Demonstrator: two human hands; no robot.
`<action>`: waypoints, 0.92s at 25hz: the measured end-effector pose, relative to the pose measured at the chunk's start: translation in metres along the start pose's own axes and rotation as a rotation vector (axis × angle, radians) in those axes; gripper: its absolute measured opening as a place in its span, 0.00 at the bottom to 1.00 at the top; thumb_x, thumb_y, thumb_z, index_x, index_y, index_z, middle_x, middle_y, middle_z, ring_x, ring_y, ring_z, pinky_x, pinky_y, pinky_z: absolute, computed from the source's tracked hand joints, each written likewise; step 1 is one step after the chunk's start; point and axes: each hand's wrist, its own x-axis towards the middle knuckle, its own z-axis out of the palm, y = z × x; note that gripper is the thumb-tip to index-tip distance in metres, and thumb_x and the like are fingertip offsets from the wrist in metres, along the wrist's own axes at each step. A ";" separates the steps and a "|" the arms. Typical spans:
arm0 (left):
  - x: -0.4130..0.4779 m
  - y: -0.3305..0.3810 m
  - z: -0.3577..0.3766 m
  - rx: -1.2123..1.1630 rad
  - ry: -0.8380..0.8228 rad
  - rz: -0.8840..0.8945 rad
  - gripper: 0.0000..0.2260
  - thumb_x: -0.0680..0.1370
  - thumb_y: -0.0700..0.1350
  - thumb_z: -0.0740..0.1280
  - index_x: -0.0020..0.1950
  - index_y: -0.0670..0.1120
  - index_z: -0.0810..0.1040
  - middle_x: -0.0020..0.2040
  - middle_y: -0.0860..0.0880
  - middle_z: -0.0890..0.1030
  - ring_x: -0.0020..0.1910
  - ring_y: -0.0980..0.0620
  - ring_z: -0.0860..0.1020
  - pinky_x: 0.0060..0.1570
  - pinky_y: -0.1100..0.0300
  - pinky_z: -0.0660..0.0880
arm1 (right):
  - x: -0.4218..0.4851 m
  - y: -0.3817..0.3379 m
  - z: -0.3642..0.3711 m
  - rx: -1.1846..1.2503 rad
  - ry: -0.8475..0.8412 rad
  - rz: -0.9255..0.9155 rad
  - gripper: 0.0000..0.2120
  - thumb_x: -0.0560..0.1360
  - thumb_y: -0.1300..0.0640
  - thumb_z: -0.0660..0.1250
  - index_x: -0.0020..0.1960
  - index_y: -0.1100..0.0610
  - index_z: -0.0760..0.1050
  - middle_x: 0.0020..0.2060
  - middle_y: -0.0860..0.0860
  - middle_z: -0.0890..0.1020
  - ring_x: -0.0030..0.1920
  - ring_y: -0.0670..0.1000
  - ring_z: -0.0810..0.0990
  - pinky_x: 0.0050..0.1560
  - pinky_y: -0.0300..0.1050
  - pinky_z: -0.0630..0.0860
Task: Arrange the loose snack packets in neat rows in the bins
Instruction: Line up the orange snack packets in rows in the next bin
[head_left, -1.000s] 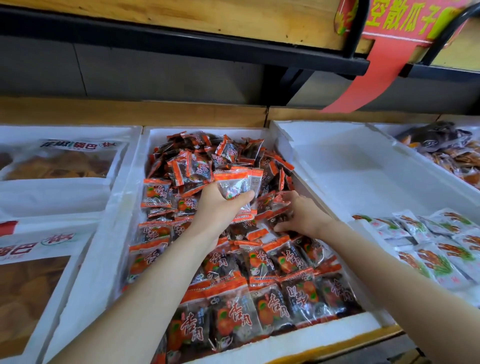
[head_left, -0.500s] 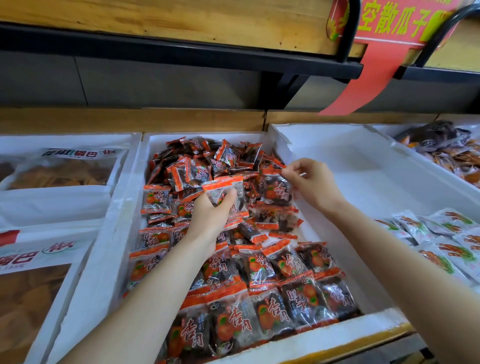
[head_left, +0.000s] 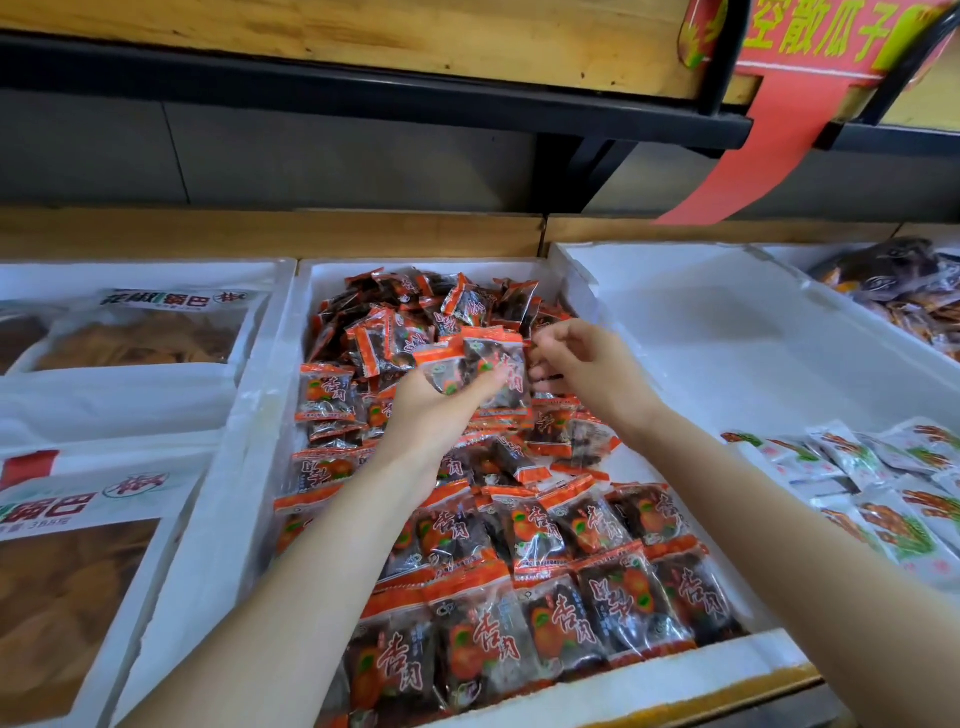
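- Curled round a small stack (head_left: 480, 364) of packets, the left hand (head_left: 441, 415) holds it upright between thumb and fingers, just above the middle of the frame
- Just to the right of the stack is the right hand (head_left: 592, 369), fingers bent toward its edge; I cannot tell whether they pinch a packet or only touch it
- Both hands hover over the middle bin (head_left: 249, 441), about where jumble meets order
- Unsorted packets lie in a heap (head_left: 415, 317) in the upper part of the bin
- Finished rows (head_left: 550, 597) lie flat and overlapping in the lower part, labels up
- As I judge it, the step in hand is gathering loose packets into a squared stack before laying them down
- The task looks roughly half done, since the upper half of the bin is unsorted
- The next move calls for evening the edges, turning the labels one way, then setting the stack down just above the last row, overlapped like the others
- The wrappers look slick, so the stack may fan out if the thumb eases
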 end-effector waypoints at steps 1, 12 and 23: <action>0.002 0.002 -0.003 -0.023 0.043 0.005 0.23 0.66 0.57 0.77 0.56 0.47 0.81 0.53 0.52 0.84 0.56 0.52 0.79 0.63 0.49 0.70 | 0.001 0.009 -0.001 -0.110 -0.045 -0.008 0.02 0.78 0.62 0.63 0.49 0.57 0.74 0.39 0.50 0.78 0.40 0.49 0.80 0.41 0.38 0.78; 0.011 -0.003 -0.014 -0.044 0.191 -0.001 0.15 0.72 0.50 0.76 0.55 0.44 0.81 0.51 0.50 0.84 0.54 0.49 0.81 0.64 0.43 0.72 | 0.015 0.054 0.015 -0.822 -0.580 -0.014 0.30 0.70 0.49 0.73 0.68 0.55 0.69 0.59 0.55 0.73 0.61 0.54 0.71 0.59 0.44 0.68; 0.014 -0.005 -0.017 -0.066 0.220 -0.016 0.16 0.71 0.50 0.76 0.56 0.47 0.80 0.52 0.51 0.84 0.54 0.50 0.80 0.62 0.46 0.73 | 0.027 0.044 0.026 -0.370 -0.521 0.136 0.11 0.72 0.59 0.72 0.50 0.55 0.72 0.43 0.49 0.76 0.40 0.47 0.78 0.40 0.37 0.76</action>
